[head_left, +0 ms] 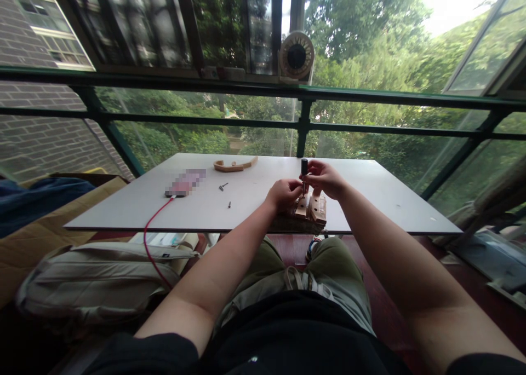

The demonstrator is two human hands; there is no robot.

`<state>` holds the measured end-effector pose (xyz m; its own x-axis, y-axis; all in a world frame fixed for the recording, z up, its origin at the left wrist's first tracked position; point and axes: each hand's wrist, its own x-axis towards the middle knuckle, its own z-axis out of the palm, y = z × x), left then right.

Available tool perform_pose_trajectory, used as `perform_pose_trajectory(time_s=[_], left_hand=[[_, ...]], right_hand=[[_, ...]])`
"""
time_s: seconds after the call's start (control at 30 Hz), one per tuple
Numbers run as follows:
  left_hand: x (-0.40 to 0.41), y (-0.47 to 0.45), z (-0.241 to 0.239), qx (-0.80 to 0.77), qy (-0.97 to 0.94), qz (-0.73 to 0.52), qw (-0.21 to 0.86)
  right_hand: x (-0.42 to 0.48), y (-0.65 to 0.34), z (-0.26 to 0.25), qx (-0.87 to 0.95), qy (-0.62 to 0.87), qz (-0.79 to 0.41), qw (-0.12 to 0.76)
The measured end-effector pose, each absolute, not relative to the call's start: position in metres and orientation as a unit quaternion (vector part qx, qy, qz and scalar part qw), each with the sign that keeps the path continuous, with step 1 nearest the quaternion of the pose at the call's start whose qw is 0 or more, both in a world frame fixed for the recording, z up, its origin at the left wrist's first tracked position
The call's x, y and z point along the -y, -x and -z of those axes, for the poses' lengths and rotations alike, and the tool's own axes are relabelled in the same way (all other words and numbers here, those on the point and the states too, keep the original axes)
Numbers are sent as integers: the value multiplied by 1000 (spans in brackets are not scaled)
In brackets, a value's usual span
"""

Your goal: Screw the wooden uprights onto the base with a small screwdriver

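My right hand (pixel 325 179) is closed round a small black-handled screwdriver (pixel 304 167) that stands upright over a wooden assembly (pixel 312 207) near the front edge of the white table (pixel 255 200). My left hand (pixel 284 193) is closed in a pinch at the screwdriver's tip, touching the wooden piece; what it pinches is too small to make out. Two loose screws (pixel 223 186) lie on the table to the left of my hands.
A curved wooden part (pixel 234 165) lies at the table's far edge. A phone (pixel 184 183) with a red cable (pixel 152 238) lies left. A beige backpack (pixel 102 279) lies on the floor below. Green window rails (pixel 304 117) run behind the table.
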<state>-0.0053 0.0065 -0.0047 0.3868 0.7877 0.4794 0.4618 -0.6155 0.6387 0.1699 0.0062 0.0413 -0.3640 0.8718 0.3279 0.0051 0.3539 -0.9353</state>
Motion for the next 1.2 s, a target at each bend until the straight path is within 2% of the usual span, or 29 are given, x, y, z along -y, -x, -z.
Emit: perform_pose_trajectory(time_s=[0.4,0.8,1.2], left_hand=[[-4,4,6,-383,-797,-413,218],[-6,6,8,-373,-817,-387,211],[-6,2,8,-370,-800,-420,218]], right_hand=[[-6,-172,-41,691,347,-449,448],[-1,-169,-45,674,308,-501,447],[-8,-173,-39,690,343,-462,440]])
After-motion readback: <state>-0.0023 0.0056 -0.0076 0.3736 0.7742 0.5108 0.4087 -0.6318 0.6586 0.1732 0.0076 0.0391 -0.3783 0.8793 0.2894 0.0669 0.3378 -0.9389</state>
